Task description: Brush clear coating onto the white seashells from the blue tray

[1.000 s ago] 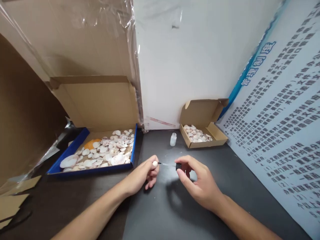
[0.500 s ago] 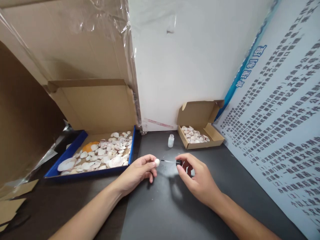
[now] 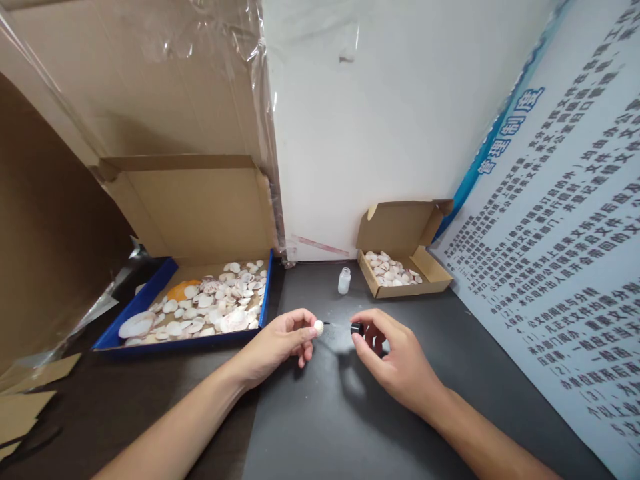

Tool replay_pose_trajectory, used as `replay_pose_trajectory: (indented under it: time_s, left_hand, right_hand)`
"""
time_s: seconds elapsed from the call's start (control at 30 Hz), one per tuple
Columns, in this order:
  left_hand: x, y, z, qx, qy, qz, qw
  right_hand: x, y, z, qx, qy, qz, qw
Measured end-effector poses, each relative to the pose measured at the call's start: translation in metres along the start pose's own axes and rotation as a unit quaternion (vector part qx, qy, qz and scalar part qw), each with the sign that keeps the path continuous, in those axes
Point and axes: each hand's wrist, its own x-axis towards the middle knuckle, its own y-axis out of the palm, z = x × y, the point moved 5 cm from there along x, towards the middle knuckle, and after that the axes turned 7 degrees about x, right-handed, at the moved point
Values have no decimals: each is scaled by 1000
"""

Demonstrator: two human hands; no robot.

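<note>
Between thumb and forefinger, my left hand (image 3: 287, 341) pinches a small white ribbed shell (image 3: 319, 327). My right hand (image 3: 387, 343) grips a black brush cap (image 3: 357, 329) from the right. A thin clear stem runs left from the cap to a dark brush tip (image 3: 327, 323), which lies close beside the shell; whether they touch is too small to tell. Behind the hands, a small uncapped bottle (image 3: 344, 281) with whitish contents stands upright on the dark table (image 3: 310, 427).
A blue-edged box (image 3: 183, 345) on the left holds many shells and something orange. At the back right stands a smaller cardboard box (image 3: 413, 291) with shells. Behind are a white wall panel (image 3: 350, 133) and a printed poster (image 3: 560, 267). Cardboard scraps (image 3: 25, 413) lie far left.
The gap between the shell and the brush tip has narrowed. My right hand has tilted the cap slightly. The whole view has shifted a little.
</note>
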Motion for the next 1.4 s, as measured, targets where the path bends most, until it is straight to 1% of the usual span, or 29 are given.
replay_pose_trajectory:
  time_s: [0.07, 0.2, 0.33, 0.4, 0.47, 0.57, 0.6, 0.67, 0.73, 0.83, 0.93, 1.0, 1.07, 1.2, 1.33, 1.4]
  left_hand:
    - [-1, 0, 0, 3, 0, 4, 1000]
    - [-1, 1, 1, 10, 7, 10, 1000]
    - [-1, 2, 1, 51, 17, 9, 999]
    - [-2, 2, 1, 67, 19, 10, 998]
    - [-2, 3, 0, 77, 21, 10, 997]
    - [-2, 3, 0, 91, 21, 7, 996]
    - [-2, 3, 0, 91, 21, 6, 996]
    - [-2, 4, 0, 85, 22, 5, 996]
    - [-2, 4, 0, 77, 23, 5, 997]
    - [-1, 4, 1, 54, 22, 7, 998]
    - [0, 4, 1, 15, 15, -1, 1000]
    - [0, 4, 0, 3, 10, -10, 1000]
    - [-1, 4, -1, 2, 8, -11, 1000]
    - [-3, 5, -3, -9, 12, -9, 1000]
    - [-4, 6, -5, -6, 7, -14, 1000]
    - [-5, 6, -6, -5, 7, -13, 1000]
  right_hand:
    - [0, -1, 1, 1, -5, -10, 1000]
    - [-1, 1, 4, 9, -22, 4, 1000]
    - [0, -1, 4, -9, -15, -23, 1000]
    - [0, 0, 6, 0, -28, -8, 1000]
    - [0, 1, 6, -4, -26, -1, 1000]
    - [0, -2, 5, -21, -13, -28, 999]
    - [0, -3, 6, -18, -18, -28, 999]
    - [-1, 0, 7, -8, -27, -8, 1000]
    - [-1, 2, 6, -8, -20, 3, 1000]
    - [-1, 1, 5, -13, -9, -16, 1000]
    - [-1, 3, 6, -4, -19, 1, 1000]
    - [-1, 2, 5, -15, -9, -1, 1000]
    - [-2, 1, 4, -20, -4, -16, 1000]
    - [-3, 3, 7, -11, -29, 5, 999]
    - [-2, 1, 2, -35, 4, -11, 999]
    - [-2, 2, 4, -27, -1, -4, 1000]
